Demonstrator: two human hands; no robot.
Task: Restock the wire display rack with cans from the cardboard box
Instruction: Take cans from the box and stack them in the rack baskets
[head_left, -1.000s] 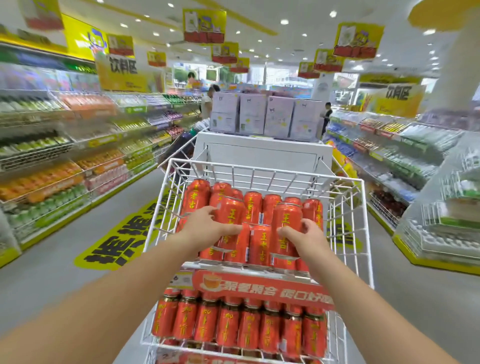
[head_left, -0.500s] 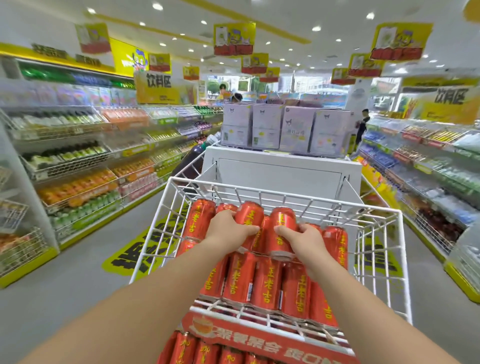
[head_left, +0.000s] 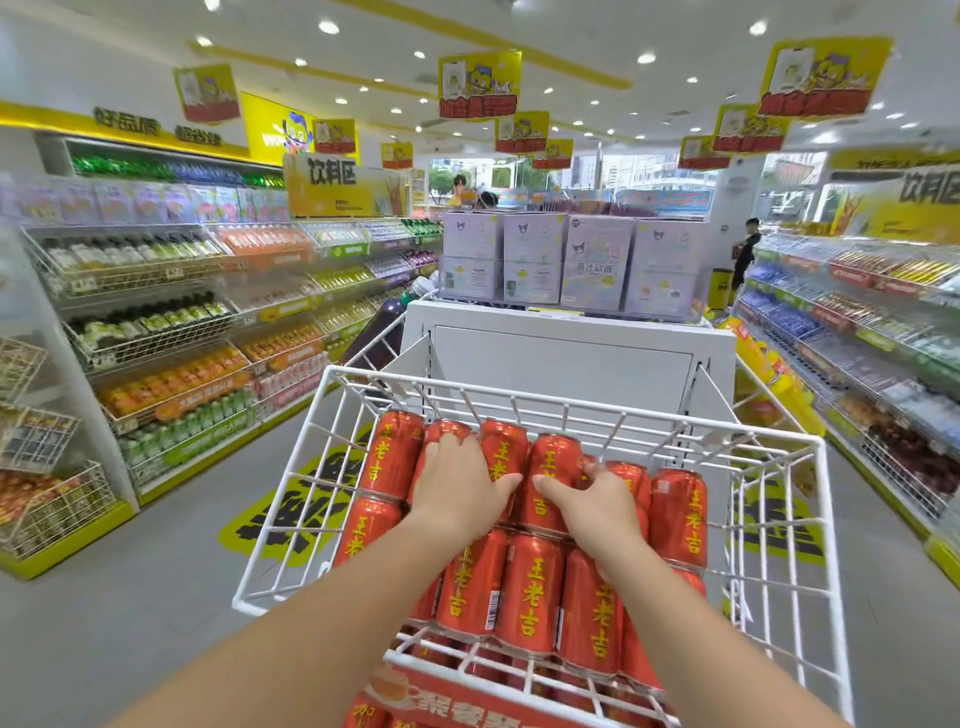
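A white wire display rack (head_left: 519, 396) stands right in front of me. Its top basket holds two rows of red cans (head_left: 530, 592) with yellow characters. My left hand (head_left: 457, 493) lies over the back row, its fingers and thumb round one red can (head_left: 501, 447). Beside it, my right hand (head_left: 597, 512) grips the neighbouring red can (head_left: 553, 460), thumb on the front and fingers curled round the right side. Both cans lean among the back row. No cardboard box is in view.
A red label strip (head_left: 467, 701) fronts the basket, with more cans on the tier below. Behind the rack stands a white display unit (head_left: 566, 358) topped with purple boxes (head_left: 597, 265). Drink shelves (head_left: 171, 332) line both aisles. People stand far back.
Both hands have carried their cans from the front of the top basket up into its back row. The view has lifted, so the lower tier has dropped mostly out of sight.
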